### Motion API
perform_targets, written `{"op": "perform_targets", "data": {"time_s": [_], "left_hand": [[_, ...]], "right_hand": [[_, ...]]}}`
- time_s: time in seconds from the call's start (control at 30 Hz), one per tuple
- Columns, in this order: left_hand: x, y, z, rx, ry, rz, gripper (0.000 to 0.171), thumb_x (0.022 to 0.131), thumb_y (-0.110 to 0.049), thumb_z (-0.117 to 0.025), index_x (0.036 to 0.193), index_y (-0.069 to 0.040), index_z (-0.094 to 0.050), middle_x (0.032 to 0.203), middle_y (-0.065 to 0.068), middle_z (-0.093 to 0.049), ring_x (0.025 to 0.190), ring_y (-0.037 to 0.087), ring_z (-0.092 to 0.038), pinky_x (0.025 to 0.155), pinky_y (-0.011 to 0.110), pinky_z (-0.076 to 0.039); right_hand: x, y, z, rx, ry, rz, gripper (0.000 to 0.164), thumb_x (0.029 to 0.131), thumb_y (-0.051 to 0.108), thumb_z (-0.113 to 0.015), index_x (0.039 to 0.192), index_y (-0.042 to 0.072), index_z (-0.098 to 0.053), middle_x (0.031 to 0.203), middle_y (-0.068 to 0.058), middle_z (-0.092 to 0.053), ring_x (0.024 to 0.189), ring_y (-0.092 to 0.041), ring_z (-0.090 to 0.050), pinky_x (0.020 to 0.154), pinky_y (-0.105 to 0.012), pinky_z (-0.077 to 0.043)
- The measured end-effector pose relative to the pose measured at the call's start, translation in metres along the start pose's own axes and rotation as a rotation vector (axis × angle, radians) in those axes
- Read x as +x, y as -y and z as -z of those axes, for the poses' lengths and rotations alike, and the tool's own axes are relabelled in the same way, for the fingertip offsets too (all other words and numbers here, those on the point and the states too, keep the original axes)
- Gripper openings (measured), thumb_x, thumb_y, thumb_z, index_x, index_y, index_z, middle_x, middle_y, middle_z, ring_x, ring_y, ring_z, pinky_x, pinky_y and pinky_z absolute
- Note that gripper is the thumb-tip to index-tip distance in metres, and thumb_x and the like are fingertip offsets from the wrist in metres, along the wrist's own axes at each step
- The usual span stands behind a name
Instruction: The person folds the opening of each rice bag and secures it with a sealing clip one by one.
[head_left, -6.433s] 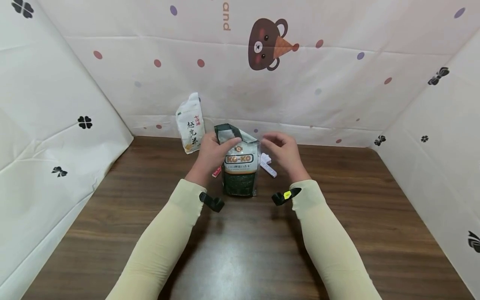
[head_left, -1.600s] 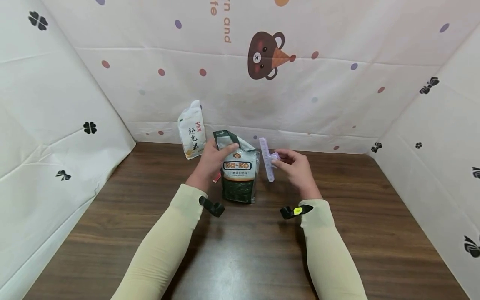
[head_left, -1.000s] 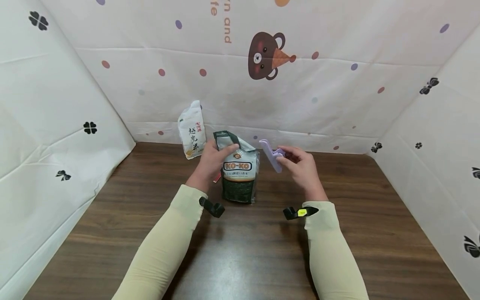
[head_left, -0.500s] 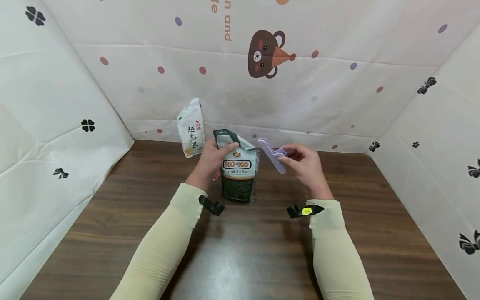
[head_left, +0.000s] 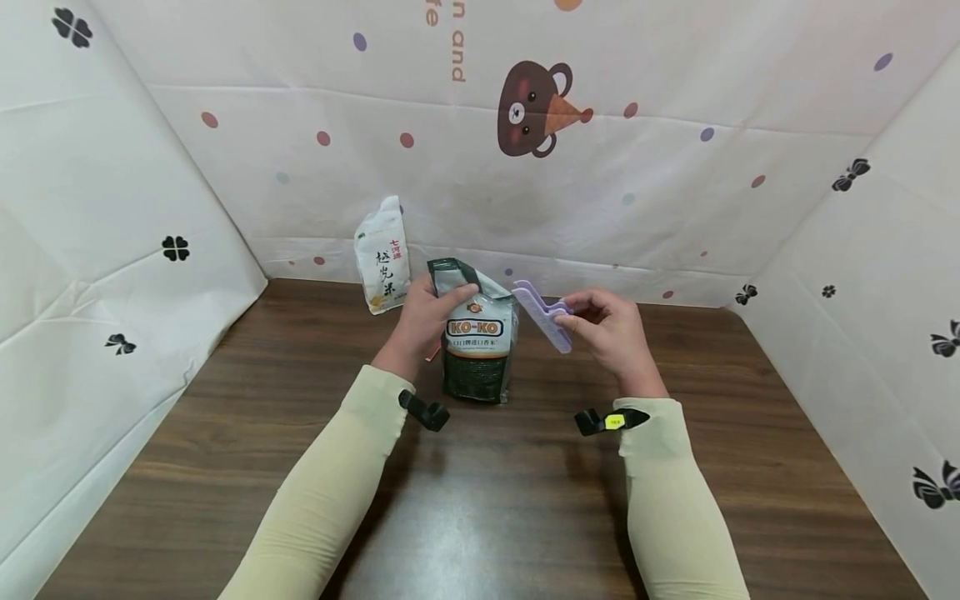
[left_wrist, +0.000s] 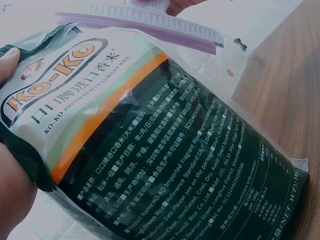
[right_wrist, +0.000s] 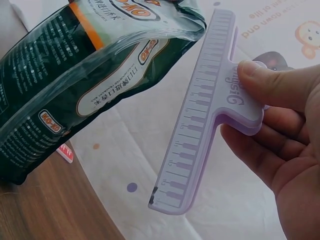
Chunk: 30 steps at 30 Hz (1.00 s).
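A green and white KO-KO rice bag [head_left: 477, 373] stands upright on the table with its top folded over. My left hand [head_left: 426, 323] grips its upper left side, thumb across the front and fingers hidden behind. To the right of the bag, my right hand [head_left: 613, 335] pinches the handles of a purple clip [head_left: 542, 320] between thumb and fingers. Piano keys are printed along the clip [right_wrist: 192, 115], whose long bar slants beside the bag's folded top corner. Its two bars stand slightly apart in the head view.
A white rice bag [head_left: 382, 260] leans at the back left against the patterned cloth wall [head_left: 600, 217]. Part of a red and white object [right_wrist: 65, 153] shows on the wooden table [head_left: 480, 500] behind the KO-KO bag.
The right hand has left the bag's top edge and picked up the purple clip from the table. It has since tilted the clip and parted its bars. The left hand keeps its hold.
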<state>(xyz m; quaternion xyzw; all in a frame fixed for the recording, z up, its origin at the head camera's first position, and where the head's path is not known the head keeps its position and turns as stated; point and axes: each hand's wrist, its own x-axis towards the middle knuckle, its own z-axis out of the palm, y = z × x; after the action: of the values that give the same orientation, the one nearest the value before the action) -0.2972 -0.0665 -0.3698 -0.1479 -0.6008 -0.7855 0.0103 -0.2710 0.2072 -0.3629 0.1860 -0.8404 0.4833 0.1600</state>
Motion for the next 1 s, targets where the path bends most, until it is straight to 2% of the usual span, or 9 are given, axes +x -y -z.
{"op": "perform_targets", "data": {"time_s": [0.13,0.33,0.6,0.77,1.0], "left_hand": [[-0.001,0.0,0.0,-0.014,-0.005,-0.005,0.009,0.089,-0.008,-0.067,0.088,-0.016,-0.069,0.083,-0.003,-0.07,0.079,0.011,-0.066,0.072,0.028,-0.053],[-0.001,0.0,0.0,-0.017,0.007,-0.02,0.004,0.089,-0.009,-0.069,0.086,-0.012,-0.067,0.082,-0.002,-0.068,0.077,0.012,-0.064,0.07,0.028,-0.053],[-0.001,0.001,0.001,-0.018,0.011,-0.004,0.014,0.086,-0.016,-0.074,0.09,-0.005,-0.066,0.083,0.0,-0.067,0.078,0.013,-0.063,0.07,0.028,-0.053],[-0.001,0.0,0.001,-0.014,0.004,-0.001,0.008,0.087,-0.014,-0.072,0.088,-0.008,-0.066,0.083,-0.001,-0.067,0.078,0.013,-0.063,0.07,0.028,-0.053],[-0.002,0.0,0.0,-0.013,-0.004,0.008,0.005,0.088,-0.009,-0.07,0.086,-0.013,-0.067,0.083,-0.001,-0.068,0.078,0.012,-0.064,0.07,0.028,-0.054]], "right_hand": [[0.001,0.001,0.0,-0.017,0.012,0.015,0.021,0.083,0.02,-0.077,0.097,0.005,-0.071,0.092,-0.012,-0.072,0.071,-0.014,-0.064,0.061,-0.02,-0.052],[0.004,0.003,0.003,-0.035,0.046,0.033,0.018,0.083,0.02,-0.076,0.094,0.006,-0.071,0.091,-0.012,-0.072,0.072,-0.032,-0.066,0.059,-0.021,-0.052],[0.009,0.009,0.006,-0.08,0.094,0.003,0.02,0.083,0.026,-0.077,0.095,0.01,-0.073,0.092,-0.009,-0.072,0.072,-0.027,-0.065,0.059,-0.024,-0.052],[0.014,0.014,0.005,-0.083,0.116,0.003,0.02,0.083,0.026,-0.077,0.096,0.011,-0.073,0.091,-0.008,-0.072,0.074,-0.033,-0.065,0.059,-0.024,-0.051],[0.019,0.019,0.0,-0.08,0.142,0.023,0.02,0.084,0.026,-0.076,0.096,0.011,-0.074,0.091,-0.007,-0.072,0.074,-0.027,-0.064,0.06,-0.023,-0.051]]}}
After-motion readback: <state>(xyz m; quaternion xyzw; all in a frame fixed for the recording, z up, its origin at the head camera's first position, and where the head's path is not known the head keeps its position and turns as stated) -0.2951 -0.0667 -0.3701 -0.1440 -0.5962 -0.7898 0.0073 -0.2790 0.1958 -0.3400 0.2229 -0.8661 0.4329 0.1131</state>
